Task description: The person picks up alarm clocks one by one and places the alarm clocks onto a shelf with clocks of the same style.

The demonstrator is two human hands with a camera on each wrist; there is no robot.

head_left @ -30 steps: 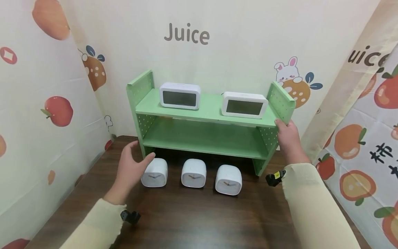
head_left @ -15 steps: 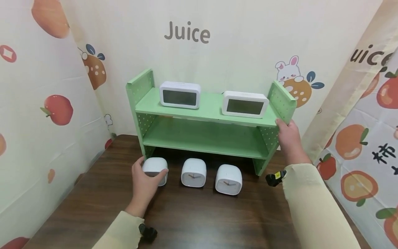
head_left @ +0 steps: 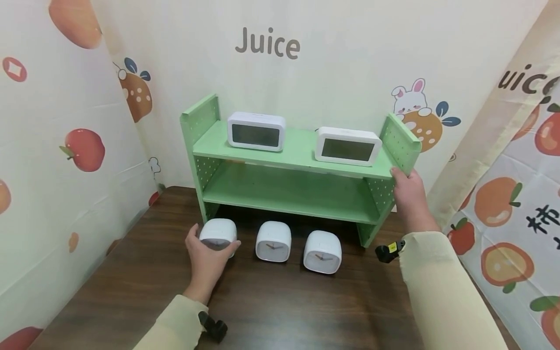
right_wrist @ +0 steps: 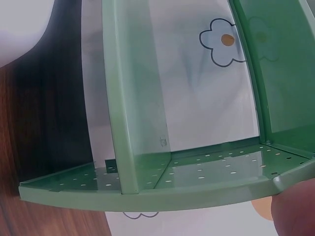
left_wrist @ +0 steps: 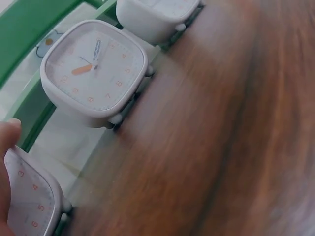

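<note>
A green two-tier shelf (head_left: 288, 192) stands on the dark wooden table (head_left: 280, 311). In front of it, three small white alarm clocks with rounded corners sit in a row. My left hand (head_left: 207, 262) spans the left alarm clock (head_left: 218, 228), fingers on its left side and thumb on its right. Part of that clock's dial is hidden behind the hand. The middle alarm clock (head_left: 273, 241) and the right alarm clock (head_left: 322, 252) stand apart from it. My right hand (head_left: 410, 194) grips the shelf's perforated right side panel (head_left: 401, 143).
Two white digital clocks stand on the shelf's top tier, one at left (head_left: 255, 132) and one at right (head_left: 348, 147), with dark screens. A fruit-printed curtain (head_left: 306, 73) hangs close behind the shelf and along both sides.
My left hand has come in from the left, its fingers and thumb closing around the left alarm clock. My right hand keeps its hold on the shelf's side panel.
</note>
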